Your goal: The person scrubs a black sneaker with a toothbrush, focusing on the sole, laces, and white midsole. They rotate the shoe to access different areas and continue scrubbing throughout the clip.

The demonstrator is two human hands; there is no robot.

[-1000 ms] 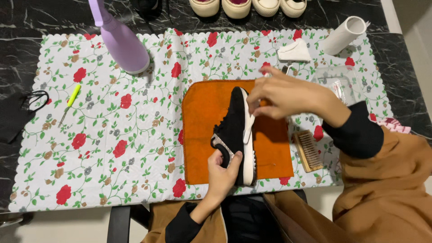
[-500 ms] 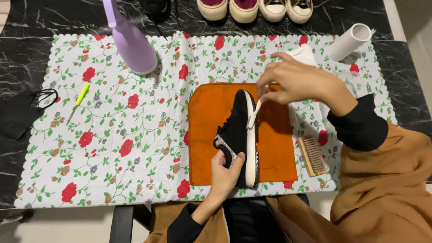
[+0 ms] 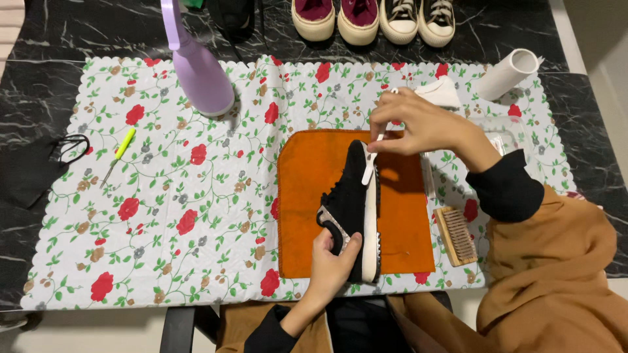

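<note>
The black sneaker lay on its side on the orange towel. The left hand gripped its heel, fingers curled. The right hand pinched a white shoelace between fingertips.

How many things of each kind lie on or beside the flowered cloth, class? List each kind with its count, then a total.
Shoes: 5, one black shoe held by the left hand, four in a row at the far edge
Brushes: 1
Orange towels: 1
Paper rolls: 1
Purple bottles: 1
Yellow pens: 1
Black masks: 1
Total: 11
</note>
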